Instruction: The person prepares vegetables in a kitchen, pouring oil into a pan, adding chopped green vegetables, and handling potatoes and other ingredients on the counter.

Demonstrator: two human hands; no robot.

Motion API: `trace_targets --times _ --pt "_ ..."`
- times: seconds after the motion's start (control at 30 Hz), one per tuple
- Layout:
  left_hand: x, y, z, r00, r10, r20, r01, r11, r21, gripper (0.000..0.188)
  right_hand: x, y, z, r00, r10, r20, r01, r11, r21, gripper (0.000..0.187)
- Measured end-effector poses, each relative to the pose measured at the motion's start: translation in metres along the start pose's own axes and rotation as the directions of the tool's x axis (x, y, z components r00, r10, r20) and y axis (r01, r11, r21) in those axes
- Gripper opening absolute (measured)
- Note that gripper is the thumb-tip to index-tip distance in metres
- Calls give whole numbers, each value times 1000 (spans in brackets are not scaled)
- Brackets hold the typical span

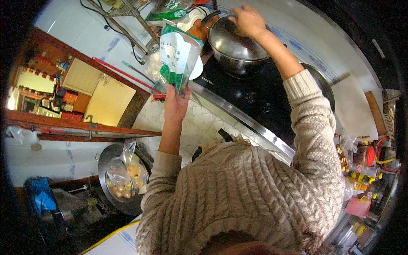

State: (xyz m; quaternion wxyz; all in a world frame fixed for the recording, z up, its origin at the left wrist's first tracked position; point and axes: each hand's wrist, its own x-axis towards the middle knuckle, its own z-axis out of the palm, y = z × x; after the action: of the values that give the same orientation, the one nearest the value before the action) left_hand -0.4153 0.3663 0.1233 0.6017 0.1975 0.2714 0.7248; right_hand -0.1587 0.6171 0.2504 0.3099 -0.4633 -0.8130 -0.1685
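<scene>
My left hand (pixel 175 101) grips the lower end of a green, white and clear plastic packet (pixel 175 53), holding it upright left of the stove. Pale contents show through its clear part; I cannot make out what they are. Over a steel pot (pixel 241 67), my right hand (pixel 250 22) is closed at the top of its domed metal lid (pixel 223 36). The knob is hidden under my fingers. The lid rests on the pot, or very close to it. The pot stands at the far side of the black glass cooktop (pixel 250 95).
Behind the packet lie a white appliance (pixel 193 19) and a metal rack (pixel 134 25). A large pan lid (pixel 321 85) leans right of the cooktop, near several bottles (pixel 361 176). At lower left, a wok (pixel 104 170) holds bagged fruit (pixel 123 182). A red pole (pixel 123 74) slants at left.
</scene>
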Motion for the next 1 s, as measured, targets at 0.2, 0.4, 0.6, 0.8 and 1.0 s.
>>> trace_targets --times 0.2,0.4,0.6,0.8,1.0 --pt "58 35 16 998 35 50 -41 991 128 43 5 31 30 929 105 355 -125 992 35 36" --pt "132 81 71 971 -17 237 -47 964 262 45 10 51 -49 952 284 118 -284 959 -18 33" --pt "221 96 138 900 -28 436 -366 498 786 47 -33 72 -144 870 493 14 -480 852 -208 32" --pt "260 31 195 462 -180 868 -883 -182 432 42 -112 114 -170 843 537 1 -499 784 -369 36" --pt "266 26 236 415 -328 849 -895 -317 315 42 -149 112 -188 788 615 34 -569 749 -340 38"
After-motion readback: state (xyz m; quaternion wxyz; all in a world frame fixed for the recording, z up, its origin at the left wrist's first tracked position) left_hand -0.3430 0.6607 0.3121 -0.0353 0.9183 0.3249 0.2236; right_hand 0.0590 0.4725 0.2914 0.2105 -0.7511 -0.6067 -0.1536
